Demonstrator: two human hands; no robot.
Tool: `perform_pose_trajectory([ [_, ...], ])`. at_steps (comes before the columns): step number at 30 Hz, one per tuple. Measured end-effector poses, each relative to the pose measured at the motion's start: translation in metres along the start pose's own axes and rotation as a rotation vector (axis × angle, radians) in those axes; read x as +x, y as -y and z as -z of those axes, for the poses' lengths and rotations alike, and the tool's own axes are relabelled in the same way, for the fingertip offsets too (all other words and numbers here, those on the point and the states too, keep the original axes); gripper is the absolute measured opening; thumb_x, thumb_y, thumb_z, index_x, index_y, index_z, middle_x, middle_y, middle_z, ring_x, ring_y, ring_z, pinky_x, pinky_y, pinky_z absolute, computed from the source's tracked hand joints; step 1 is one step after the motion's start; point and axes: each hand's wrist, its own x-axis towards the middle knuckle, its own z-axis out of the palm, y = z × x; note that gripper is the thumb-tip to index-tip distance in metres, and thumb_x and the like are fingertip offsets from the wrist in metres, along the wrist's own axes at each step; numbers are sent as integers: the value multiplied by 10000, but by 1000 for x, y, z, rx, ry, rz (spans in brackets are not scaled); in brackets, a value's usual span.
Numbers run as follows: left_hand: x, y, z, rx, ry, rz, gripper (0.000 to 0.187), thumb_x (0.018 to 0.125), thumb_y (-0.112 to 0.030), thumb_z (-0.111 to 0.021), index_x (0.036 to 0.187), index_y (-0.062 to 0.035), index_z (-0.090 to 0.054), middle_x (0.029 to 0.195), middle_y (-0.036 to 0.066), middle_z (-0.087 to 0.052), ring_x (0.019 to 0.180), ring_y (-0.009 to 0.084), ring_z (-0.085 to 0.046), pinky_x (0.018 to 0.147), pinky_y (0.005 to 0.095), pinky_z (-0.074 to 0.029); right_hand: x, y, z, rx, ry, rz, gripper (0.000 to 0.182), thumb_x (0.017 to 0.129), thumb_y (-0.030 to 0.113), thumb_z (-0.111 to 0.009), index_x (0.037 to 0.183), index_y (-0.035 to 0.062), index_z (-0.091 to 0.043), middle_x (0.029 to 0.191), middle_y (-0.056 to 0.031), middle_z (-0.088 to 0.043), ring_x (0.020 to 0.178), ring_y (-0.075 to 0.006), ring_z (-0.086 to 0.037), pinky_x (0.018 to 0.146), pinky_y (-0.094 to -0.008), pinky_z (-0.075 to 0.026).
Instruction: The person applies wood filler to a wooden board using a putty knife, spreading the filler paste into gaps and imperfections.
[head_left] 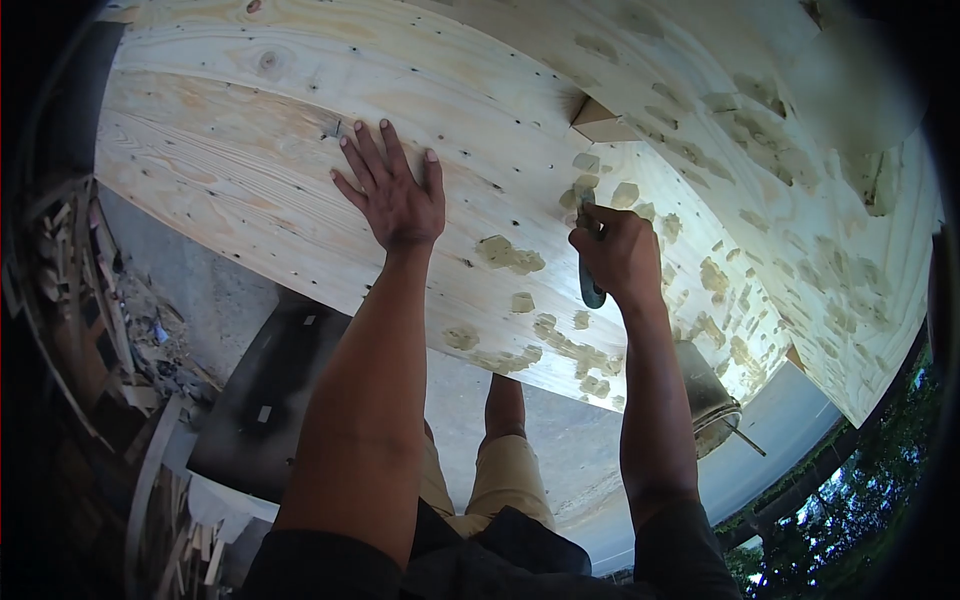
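Note:
My left hand [402,200] lies flat on a pale wooden board surface [230,160], its fingers spread and holding nothing. To the right, my right hand [625,255] is closed around a putty knife [590,285] with a dark, stained handle. The knife's blade end points up the board, close to several small beige filler patches [626,194]; whether it touches the wood is hard to make out. A larger filler patch [508,254] is on the board between my two hands. Small dark holes and knots dot the bare wood around my left hand.
A second wooden panel [690,60], also patched, meets the board at an angle on the right. A small wood block [598,122] sits at the joint. Below stand a bucket [715,400] with a stick and a black sheet [265,390]. Scrap wood [85,280] is piled left.

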Motion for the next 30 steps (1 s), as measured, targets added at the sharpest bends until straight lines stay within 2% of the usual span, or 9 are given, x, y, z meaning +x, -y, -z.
perform_pose_trajectory([
  [4,2,-2,-1,13,-23,-11,721,1007,-524,-347,1581,-103,-234,1662,168,-100,1535,374,-39,1194,600,27,12,8,0,119,-173,-71,377,784,262,-666,1112,91,-740,771,-217,-698,750,-378,-703,739,-442,-562],
  [6,1,-2,-2,34,-36,-12,717,1011,-520,-352,1583,-105,-230,1658,167,-122,1532,378,-57,1192,601,8,13,11,-6,30,-33,-91,411,779,254,-663,1150,90,-732,786,-223,-699,762,-373,-708,748,-440,-563],
  [10,0,0,-1,9,-32,-18,719,1010,-522,-358,1580,-100,-238,1658,170,-119,1530,383,-59,1190,605,10,-4,27,-14,32,-73,127,410,807,242,-643,1183,92,-707,776,-208,-694,745,-376,-700,725,-457,-562],
  [14,1,-1,-1,16,-41,-25,718,1011,-518,-364,1578,-95,-242,1657,174,-123,1528,387,-68,1189,606,7,5,26,-40,-98,-58,80,438,818,250,-644,1240,146,-694,797,-205,-699,729,-361,-698,721,-438,-558],
  [16,5,-2,-1,12,-47,-25,718,1010,-517,-365,1578,-94,-242,1656,175,-125,1528,389,-71,1189,606,6,-1,28,-40,-194,86,115,452,828,251,-635,1270,169,-677,793,-199,-697,718,-365,-691,717,-449,-557],
  [22,1,-1,0,3,-33,-20,722,1009,-514,-369,1579,-91,-238,1655,177,-127,1528,390,-71,1189,603,7,1,35,-18,35,-47,6,408,814,265,-645,1186,110,-711,741,-178,-691,698,-347,-694,702,-436,-551],
  [24,1,-1,0,12,-30,-20,723,1008,-513,-370,1579,-90,-236,1655,177,-125,1528,390,-69,1190,602,7,6,27,-32,-65,-45,43,304,791,272,-669,1015,79,-740,721,-181,-686,673,-365,-683,657,-444,-553],
  [28,-1,-1,1,15,-29,-21,722,1007,-511,-374,1579,-94,-235,1656,177,-122,1528,389,-70,1190,601,9,-4,40,-11,0,74,86,341,810,260,-652,1092,78,-713,736,-177,-684,668,-370,-675,668,-459,-547],
  [30,2,-3,1,1,-36,-24,722,1006,-512,-375,1579,-96,-235,1656,178,-122,1528,388,-70,1190,601,9,4,41,-15,3,20,64,349,815,247,-646,1114,78,-708,751,-178,-685,679,-369,-677,665,-458,-546],
])
